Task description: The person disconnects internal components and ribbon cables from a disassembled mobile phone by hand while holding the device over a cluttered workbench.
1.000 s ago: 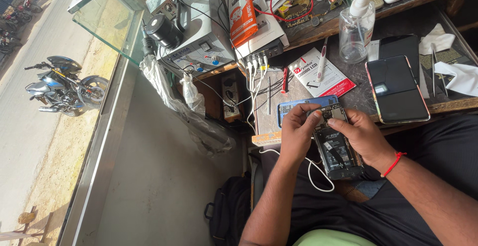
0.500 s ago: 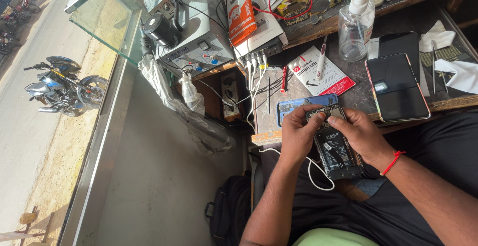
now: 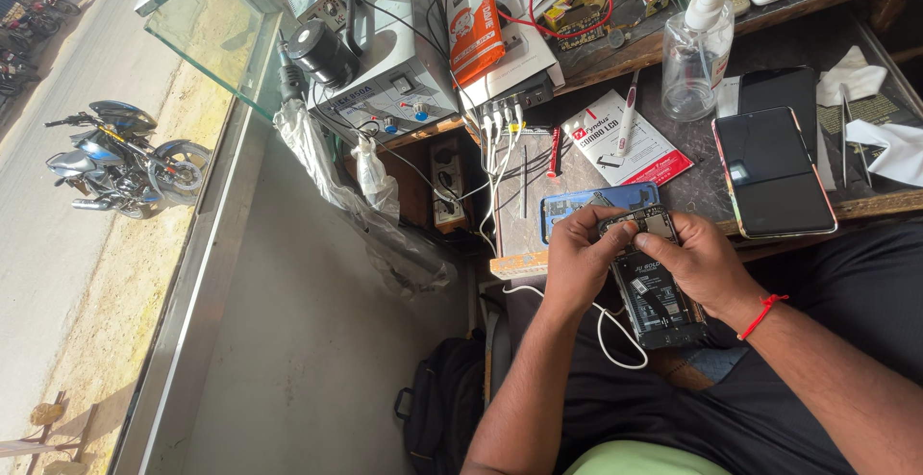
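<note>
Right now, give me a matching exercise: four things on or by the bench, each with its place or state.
Things:
1. spray bottle
2. opened phone
3. dark phone
4. motorbike

Places or states:
A. held in both hands
B. parked out on the road
C. lying flat, screen off
D. upright at the bench's back

Pairs: 1-D, 2-A, 3-C, 4-B

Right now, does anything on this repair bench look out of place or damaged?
Nothing looks spilled or broken. The one oddity is the opened phone held in both hands, left hand and right hand: its back cover is off, baring its battery and board. The intact smartphone lies flat beside the spray bottle.
</note>
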